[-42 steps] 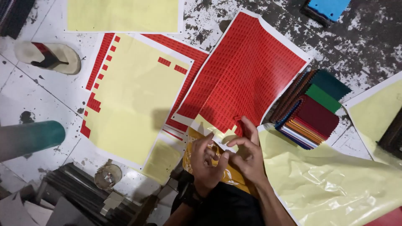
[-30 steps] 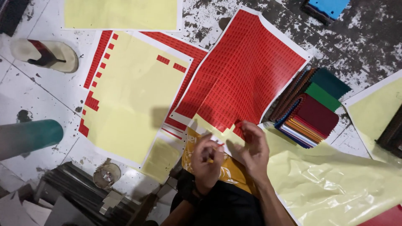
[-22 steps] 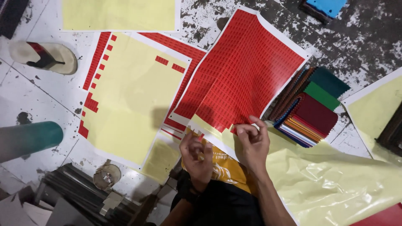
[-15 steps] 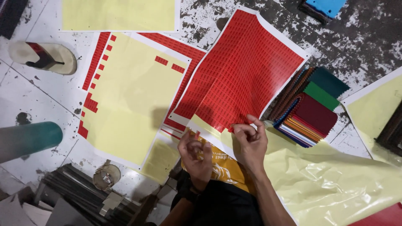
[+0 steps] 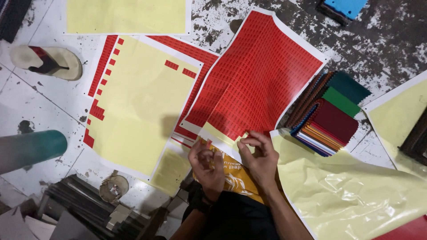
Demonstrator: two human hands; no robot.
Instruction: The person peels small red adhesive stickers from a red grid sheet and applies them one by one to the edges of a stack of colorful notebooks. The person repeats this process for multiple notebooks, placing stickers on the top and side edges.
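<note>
Peeling stickers off the red sheet

Our right hand (image 5: 260,158) pinches the red sticker sheet (image 5: 253,84) edge; left hand (image 5: 207,162) holds a small red sticker (image 5: 208,143). We'd peel slowly.

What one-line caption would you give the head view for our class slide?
Left hand and right hand pinch small stickers at the edge of a red sticker sheet on the floor.

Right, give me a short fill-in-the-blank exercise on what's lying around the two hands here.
1. The right hand pinches at the lower edge of a sheet of ____ stickers.
2. The sandal lies on the floor in the upper ____ corner of the view.
3. The stack of fabric swatches lies to the ____ of the red sheet.
4. The left hand is over an ____ bag.

Missing words: red; left; right; orange
</note>
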